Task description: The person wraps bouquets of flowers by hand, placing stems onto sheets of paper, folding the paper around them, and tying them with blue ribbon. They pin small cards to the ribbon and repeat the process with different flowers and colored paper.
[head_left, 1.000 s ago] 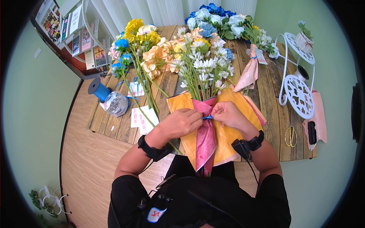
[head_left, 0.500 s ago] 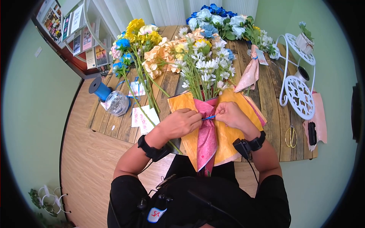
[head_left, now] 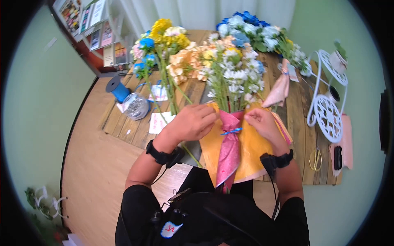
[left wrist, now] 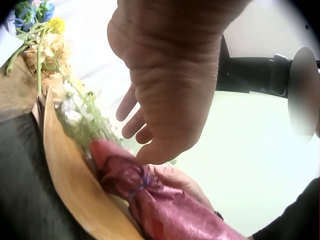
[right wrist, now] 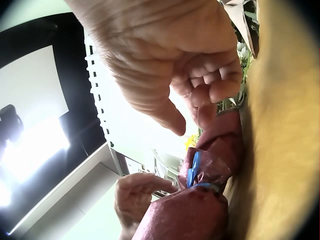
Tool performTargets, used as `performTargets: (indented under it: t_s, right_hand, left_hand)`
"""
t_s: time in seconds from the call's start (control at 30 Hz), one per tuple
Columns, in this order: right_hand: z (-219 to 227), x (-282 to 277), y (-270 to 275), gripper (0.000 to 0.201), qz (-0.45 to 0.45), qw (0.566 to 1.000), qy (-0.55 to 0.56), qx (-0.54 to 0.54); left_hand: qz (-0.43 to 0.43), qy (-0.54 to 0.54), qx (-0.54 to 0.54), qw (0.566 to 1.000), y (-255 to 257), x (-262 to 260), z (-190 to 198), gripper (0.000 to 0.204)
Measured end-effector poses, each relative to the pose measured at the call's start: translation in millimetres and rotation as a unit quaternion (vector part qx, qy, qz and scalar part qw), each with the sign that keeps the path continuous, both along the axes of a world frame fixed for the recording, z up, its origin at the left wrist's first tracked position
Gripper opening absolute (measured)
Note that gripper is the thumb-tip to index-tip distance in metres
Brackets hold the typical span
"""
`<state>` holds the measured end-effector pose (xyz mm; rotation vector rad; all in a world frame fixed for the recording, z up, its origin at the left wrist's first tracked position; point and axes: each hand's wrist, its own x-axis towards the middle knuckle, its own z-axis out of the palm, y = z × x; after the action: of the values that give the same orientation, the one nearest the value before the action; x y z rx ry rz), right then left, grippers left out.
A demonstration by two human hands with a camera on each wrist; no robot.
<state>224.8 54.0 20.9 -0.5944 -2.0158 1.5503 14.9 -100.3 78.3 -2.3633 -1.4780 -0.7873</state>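
Glossy pink paper wrapping [head_left: 229, 158] hides part of the slim green flower stems [head_left: 225, 98]; marks on the white rectangular card [head_left: 157, 128] are illegibly small; the yellow paper sheet [right wrist: 285, 125] is blurred.

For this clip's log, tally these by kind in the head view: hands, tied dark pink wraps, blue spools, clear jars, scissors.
Hands: 2 (left hand, right hand)
Dark pink wrap: 1
Blue spool: 1
Clear jar: 1
Scissors: 1
Total: 6
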Motion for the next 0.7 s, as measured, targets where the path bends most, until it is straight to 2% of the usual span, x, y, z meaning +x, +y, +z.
performTargets:
  t_s: [0.03, 0.1, 0.13, 0.17, 0.23, 0.27, 0.33, 0.37, 0.43, 0.47, 0.5, 0.57, 0.7]
  right_hand:
    - [-5, 2, 4, 0.012, -0.014, 1.000, -0.006, -0.006]
    - [-6, 0, 7, 0.011, -0.007, 1.000, -0.008, -0.009]
    - [1, 2, 5, 0.012, -0.034, 0.998, -0.041, -0.017]
    - [4, 3, 4, 0.012, -0.065, 0.995, -0.075, -0.025]
    - [-6, 3, 11, 0.012, -0.056, 0.996, -0.070, -0.021]
    - [-9, 3, 13, 0.012, -0.061, 0.996, -0.066, -0.021]
    - [-9, 3, 13, 0.013, -0.056, 0.996, -0.065, -0.024]
    - [-9, 2, 13, 0.013, -0.058, 0.996, -0.064, -0.028]
    - [-8, 2, 13, 0.013, -0.056, 0.996, -0.066, -0.030]
    - [-8, 2, 13, 0.013, -0.056, 0.996, -0.068, -0.031]
    - [-7, 1, 12, 0.013, -0.056, 0.996, -0.069, -0.031]
    - [-7, 0, 11, 0.013, -0.054, 0.996, -0.067, -0.037]
    - [-9, 1, 12, 0.013, -0.063, 0.994, -0.077, -0.043]
  left_hand:
    - [0.019, 0.003, 0.003, 1.000, -2, -8, 3, 0.018]
    - [0.144, 0.013, 0.020, 0.989, -4, -26, 5, 0.012]
    - [0.196, -0.002, 0.030, 0.980, -4, -38, 7, 0.008]
    - [0.210, 0.000, 0.033, 0.977, -8, -51, 9, 0.008]
    - [0.364, -0.009, 0.019, 0.931, -19, -78, 9, 0.006]
    - [0.370, -0.009, 0.021, 0.929, -24, -95, 6, 0.006]
    - [0.462, -0.037, -0.022, 0.886, -35, -128, 0, 0.007]
    - [0.464, -0.037, -0.022, 0.885, -40, -141, -4, 0.007]
    - [0.420, -0.143, -0.152, 0.883, -46, -154, -3, 0.009]
    - [0.409, -0.160, -0.190, 0.878, -46, -156, -5, 0.009]
    - [0.408, -0.161, -0.190, 0.878, -48, -155, -7, 0.009]
    - [0.327, -0.024, -0.215, 0.920, -50, -149, -16, 0.013]
    - [0.288, -0.003, -0.250, 0.924, -43, -110, -14, 0.019]
